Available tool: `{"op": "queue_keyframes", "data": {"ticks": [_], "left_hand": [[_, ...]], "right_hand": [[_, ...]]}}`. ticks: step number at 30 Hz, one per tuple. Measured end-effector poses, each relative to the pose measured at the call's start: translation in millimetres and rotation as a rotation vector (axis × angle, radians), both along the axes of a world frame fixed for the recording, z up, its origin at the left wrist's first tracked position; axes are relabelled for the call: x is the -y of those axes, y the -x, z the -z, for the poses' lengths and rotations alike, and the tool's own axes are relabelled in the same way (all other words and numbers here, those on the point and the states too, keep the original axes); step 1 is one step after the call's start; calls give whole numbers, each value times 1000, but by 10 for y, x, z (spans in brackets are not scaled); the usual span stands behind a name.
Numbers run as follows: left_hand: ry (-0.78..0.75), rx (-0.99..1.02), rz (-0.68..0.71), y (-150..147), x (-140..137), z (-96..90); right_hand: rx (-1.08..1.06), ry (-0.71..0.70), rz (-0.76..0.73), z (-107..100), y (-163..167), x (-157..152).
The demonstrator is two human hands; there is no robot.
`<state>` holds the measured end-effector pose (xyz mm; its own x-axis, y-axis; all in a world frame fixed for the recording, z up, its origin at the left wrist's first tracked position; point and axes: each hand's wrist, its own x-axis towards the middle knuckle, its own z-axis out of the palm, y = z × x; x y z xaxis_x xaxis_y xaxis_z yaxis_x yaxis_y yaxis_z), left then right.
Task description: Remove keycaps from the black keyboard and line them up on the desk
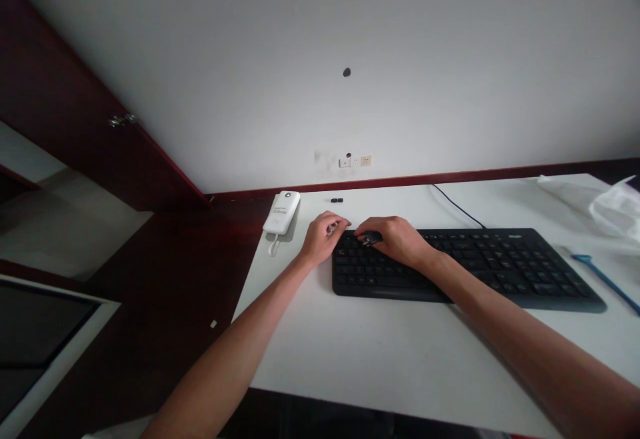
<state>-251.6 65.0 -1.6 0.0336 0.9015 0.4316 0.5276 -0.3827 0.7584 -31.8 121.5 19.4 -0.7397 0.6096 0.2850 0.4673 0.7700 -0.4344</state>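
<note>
A black keyboard (470,259) lies on the white table, its left part under my hands. At its upper left corner is my left hand (323,236), thumb and fingertips brought together; whatever is between them, if anything, is too small to make out. My right hand (397,239) is bent over the keyboard's upper left keys. Its curled fingers hold a small dark tool with shiny prongs (370,238), partly hidden by the hand. Behind my left hand, two small black pieces (337,200) that look like keycaps lie side by side on the table.
A white power bank (281,213) with a short strap sits near the table's left edge. The keyboard's cable (457,204) runs to the back. On the right are a blue rod-shaped tool (605,280) and a crumpled white bag (613,206). Wall sockets (366,160) are behind.
</note>
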Motion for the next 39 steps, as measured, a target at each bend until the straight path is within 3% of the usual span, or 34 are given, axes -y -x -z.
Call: {"op": "queue_keyframes", "data": {"ticks": [5,9,17,28,39], "left_hand": [[0,9,-13,8,-10,16],[-2,40,-23,27,-32,38],[-17,27,-8,47,-30,48],[16,2,-30,74,-69,82],[31,6,-33,59,-73,59]], "right_hand": [[35,20,24,-70,23,56],[11,-43,83,-88,0,7],[234,-69,318,40,-101,-649],[54,118,196,89,351,-1134],[47,156,240,61,611,-1156]]}}
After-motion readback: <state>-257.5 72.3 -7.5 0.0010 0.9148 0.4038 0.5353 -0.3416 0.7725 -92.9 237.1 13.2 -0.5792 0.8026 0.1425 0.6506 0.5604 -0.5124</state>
